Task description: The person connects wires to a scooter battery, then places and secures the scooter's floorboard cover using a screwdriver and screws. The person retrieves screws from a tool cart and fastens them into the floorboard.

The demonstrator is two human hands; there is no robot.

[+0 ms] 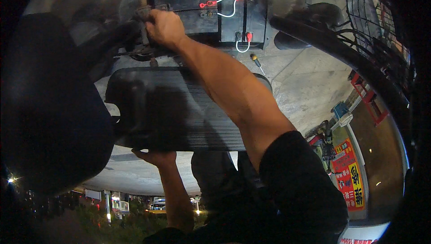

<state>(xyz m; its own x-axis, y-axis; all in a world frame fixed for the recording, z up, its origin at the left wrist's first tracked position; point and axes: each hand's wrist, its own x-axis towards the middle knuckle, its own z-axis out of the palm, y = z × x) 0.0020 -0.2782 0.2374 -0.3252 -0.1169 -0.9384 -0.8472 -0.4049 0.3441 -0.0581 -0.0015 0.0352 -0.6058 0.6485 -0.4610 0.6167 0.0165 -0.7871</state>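
My right hand (166,28) reaches across to the left end of an open battery compartment (188,38). Its fingers are curled by a dark bracket-like part (142,13); whether they grip it is unclear. Black batteries (188,21) sit in the compartment, joined by white cables (232,15) with red and black terminal covers. Nearer to me lies a ribbed black footboard panel (181,109), partly hidden by my right forearm. At its near edge my left hand (156,158) holds the panel from beneath, most fingers hidden.
A screwdriver with a yellow-and-black handle (255,60) lies on the concrete floor (286,82) beyond the panel. A large dark seat-like shape (57,109) fills the left. A dark curved tube (320,38) and wire basket (373,18) stand right, near a red-and-yellow sign (350,180) bearing writing.
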